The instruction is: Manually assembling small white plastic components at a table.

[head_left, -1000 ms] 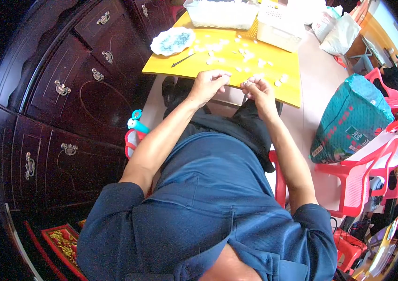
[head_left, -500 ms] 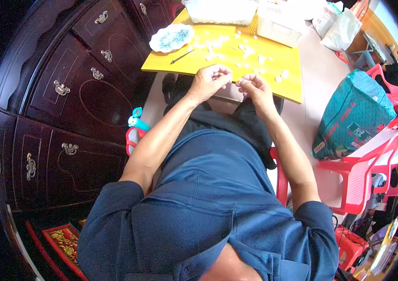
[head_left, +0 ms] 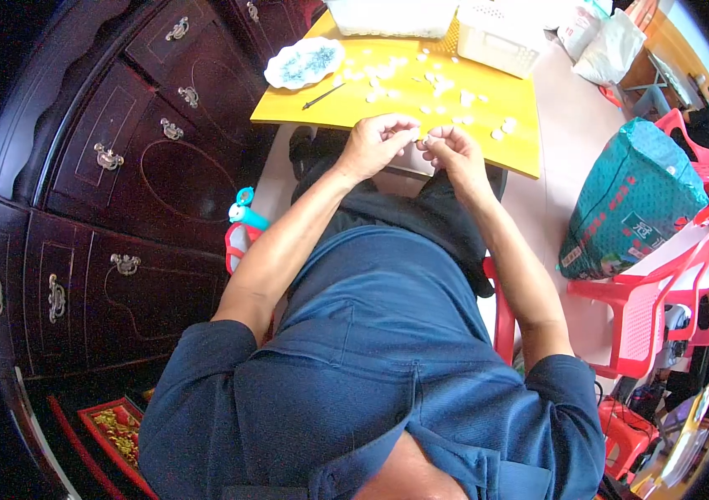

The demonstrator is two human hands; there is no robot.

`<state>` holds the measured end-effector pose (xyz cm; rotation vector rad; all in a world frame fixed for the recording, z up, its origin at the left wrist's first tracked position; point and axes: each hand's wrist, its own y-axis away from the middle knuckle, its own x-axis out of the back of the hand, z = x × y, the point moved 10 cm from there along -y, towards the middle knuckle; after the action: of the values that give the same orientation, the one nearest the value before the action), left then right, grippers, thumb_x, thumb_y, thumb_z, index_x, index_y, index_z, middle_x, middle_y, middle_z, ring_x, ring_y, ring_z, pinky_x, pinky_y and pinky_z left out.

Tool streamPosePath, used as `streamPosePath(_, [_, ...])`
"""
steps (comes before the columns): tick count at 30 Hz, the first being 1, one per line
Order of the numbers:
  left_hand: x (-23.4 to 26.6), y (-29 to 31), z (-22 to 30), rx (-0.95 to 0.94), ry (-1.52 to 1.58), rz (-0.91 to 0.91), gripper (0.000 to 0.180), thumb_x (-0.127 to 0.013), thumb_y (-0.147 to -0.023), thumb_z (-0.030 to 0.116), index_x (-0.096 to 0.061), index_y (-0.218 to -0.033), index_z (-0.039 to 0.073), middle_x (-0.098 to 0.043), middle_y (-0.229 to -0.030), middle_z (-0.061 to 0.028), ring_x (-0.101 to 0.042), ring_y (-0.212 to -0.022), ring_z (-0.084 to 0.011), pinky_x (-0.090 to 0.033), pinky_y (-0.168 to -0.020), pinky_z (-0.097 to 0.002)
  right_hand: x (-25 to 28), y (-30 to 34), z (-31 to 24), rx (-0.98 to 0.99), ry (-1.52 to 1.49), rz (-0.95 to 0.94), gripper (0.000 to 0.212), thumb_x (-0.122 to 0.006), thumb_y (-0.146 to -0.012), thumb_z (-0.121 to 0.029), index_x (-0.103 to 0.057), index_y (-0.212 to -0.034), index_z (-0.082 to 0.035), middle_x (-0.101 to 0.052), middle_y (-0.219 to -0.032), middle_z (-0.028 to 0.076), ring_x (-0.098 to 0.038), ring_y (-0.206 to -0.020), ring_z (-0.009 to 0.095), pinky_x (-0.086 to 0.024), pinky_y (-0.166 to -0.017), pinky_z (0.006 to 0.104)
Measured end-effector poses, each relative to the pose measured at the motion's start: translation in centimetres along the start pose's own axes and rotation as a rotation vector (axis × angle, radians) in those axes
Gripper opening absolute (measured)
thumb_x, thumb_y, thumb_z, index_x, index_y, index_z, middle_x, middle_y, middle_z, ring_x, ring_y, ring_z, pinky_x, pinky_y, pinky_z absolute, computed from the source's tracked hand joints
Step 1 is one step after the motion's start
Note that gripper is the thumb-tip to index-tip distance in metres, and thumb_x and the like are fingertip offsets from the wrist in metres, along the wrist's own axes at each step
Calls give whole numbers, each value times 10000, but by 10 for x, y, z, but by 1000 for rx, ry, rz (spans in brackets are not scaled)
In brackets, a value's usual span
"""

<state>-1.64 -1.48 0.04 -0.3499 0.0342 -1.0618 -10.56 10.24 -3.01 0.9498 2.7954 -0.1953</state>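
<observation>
At the near edge of the yellow table (head_left: 288,104), my left hand (head_left: 378,146) and my right hand (head_left: 457,158) meet fingertip to fingertip. Both are closed in a pinch around something tiny between them, too small to name. Several small white pieces (head_left: 498,133) lie scattered over the tabletop just beyond my fingers. A thin dark pen-like tool (head_left: 323,97) rests to the left of them. Behind it sits a white scalloped dish (head_left: 304,64) with bluish contents or pattern.
A white bin (head_left: 392,18) and a white perforated basket (head_left: 500,42) stand at the table's far side. Dark wooden cabinets (head_left: 133,167) line the left. On the right, a teal woven bag (head_left: 625,200) rests on a pink plastic chair (head_left: 633,333). A person (head_left: 708,129) sits far right.
My two hands have drawn slightly closer together, and their fingertips now meet. The things on the table have kept their places.
</observation>
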Motion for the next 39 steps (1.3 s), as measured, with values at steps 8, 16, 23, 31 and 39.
streamPosePath(8, [-1, 1, 1, -12, -16, -8, 195, -680, -911, 123, -705, -1062, 3, -707, -867, -17, -613, -682, -53, -522, -613, -215, 0, -1, 6, -31, 35, -35, 146, -633, -946, -149, -607, -1058, -60, -716, -930, 58, -619, -788, 90, -460, -701, 211])
streamPosePath(16, [-1, 1, -1, -35, -2, -4, 189, -680, -908, 113, -702, -1056, -2, -706, -868, -19, -614, -677, -53, -522, -604, -212, 2, -3, 8, -17, 33, -23, 121, -633, -947, -143, -618, -1042, -69, -718, -914, 51, -623, -772, 88, -458, -692, 207])
streamPosePath(23, [-3, 1, 0, -33, -5, -10, 178, -678, -906, 102, -704, -1048, -3, -707, -868, -21, -618, -675, -55, -523, -605, -212, 3, -3, 9, -17, 48, -13, 117, -634, -944, -128, -621, -1041, -63, -718, -914, 53, -629, -774, 89, -462, -678, 205])
streamPosePath(31, [-5, 3, -4, -1, -122, -66, 219, -662, -935, 136, -696, -1115, 14, -715, -958, -32, -631, -752, -68, -525, -643, -221, 1, -2, 10, -23, 64, -31, 131, -634, -945, -126, -621, -1050, -48, -722, -910, 58, -631, -767, 91, -465, -674, 204])
streamPosePath(39, [-5, 4, 4, -98, -261, -43, 197, -669, -922, 137, -725, -1076, 28, -715, -938, -29, -623, -732, -81, -521, -667, -238, -2, -3, 16, -19, 94, -44, 152, -650, -946, -151, -637, -1056, -47, -725, -923, 51, -660, -798, 96, -471, -676, 207])
